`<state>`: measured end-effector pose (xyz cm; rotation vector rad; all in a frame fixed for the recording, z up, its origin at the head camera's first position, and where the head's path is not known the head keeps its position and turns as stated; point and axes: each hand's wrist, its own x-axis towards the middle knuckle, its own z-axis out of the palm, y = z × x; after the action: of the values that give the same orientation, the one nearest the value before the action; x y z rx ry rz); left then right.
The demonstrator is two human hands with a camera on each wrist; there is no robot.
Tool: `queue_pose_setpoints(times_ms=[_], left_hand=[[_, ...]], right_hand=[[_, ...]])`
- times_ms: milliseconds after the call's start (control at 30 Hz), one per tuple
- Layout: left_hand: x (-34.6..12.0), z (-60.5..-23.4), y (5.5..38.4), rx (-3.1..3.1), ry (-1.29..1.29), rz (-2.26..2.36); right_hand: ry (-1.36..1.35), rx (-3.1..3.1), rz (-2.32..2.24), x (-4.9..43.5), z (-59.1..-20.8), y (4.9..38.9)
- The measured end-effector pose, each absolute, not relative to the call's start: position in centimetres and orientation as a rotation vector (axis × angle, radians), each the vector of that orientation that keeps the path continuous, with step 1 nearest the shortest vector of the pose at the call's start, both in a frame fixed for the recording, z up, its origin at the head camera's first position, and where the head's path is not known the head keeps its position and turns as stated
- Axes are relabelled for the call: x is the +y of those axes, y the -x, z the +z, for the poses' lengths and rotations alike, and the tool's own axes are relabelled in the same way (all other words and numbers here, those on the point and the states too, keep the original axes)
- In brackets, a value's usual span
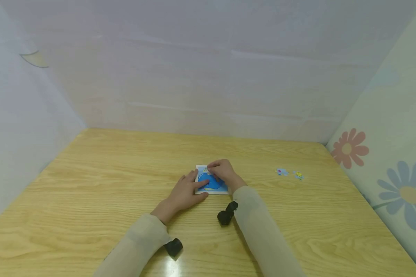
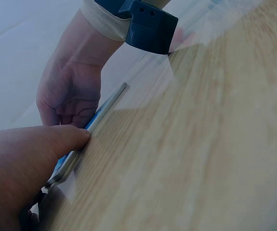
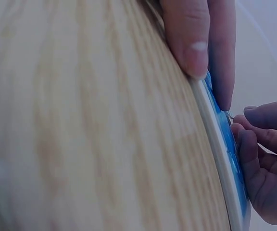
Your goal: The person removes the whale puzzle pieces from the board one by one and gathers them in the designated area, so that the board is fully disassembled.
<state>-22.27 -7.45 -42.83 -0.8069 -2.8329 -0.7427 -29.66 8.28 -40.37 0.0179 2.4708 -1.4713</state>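
Note:
A small jigsaw puzzle (image 1: 213, 186) with a white border and a blue picture lies flat on the wooden table. My left hand (image 1: 185, 192) holds it steady from the left: the index finger reaches straight across the picture and the thumb (image 2: 73, 138) presses at the near edge. Over the puzzle's upper part, my right hand (image 1: 225, 173) has its thumb and fingers brought together, pinching a small puzzle piece (image 3: 231, 115) close over the surface. Those fingers mostly hide the piece.
Two loose groups of puzzle pieces lie to the right, one with a pink spot (image 1: 282, 172) and one with a yellow figure (image 1: 299, 175). Pale cloth walls (image 1: 208, 88) enclose the back and sides of the table (image 1: 107, 184). Both wrists carry black cameras (image 1: 173, 247).

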Motion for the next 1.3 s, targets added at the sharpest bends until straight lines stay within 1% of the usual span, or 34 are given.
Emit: queue_pose_setpoints(times_ms=[200,600,900,1300], left_hand=[[-7.41,-42.93,22.32,-2.832,0.805,-0.734],[-7.51,-42.85,22.33,-2.830,0.804,-0.725],[-7.44,-42.85,22.33,-2.842,0.797,-0.724],[-7.48,-42.78,22.22,-2.838,0.798,-0.717]], right_hand=[[-0.041,2.442,-1.532,8.27,-40.30,29.82],[0.030,2.439,-1.565,7.82,-39.96,29.68],[-0.053,2.537,-1.597,7.52,-40.35,29.59],[-0.107,2.444,-1.758,7.67,-40.36,29.34]])
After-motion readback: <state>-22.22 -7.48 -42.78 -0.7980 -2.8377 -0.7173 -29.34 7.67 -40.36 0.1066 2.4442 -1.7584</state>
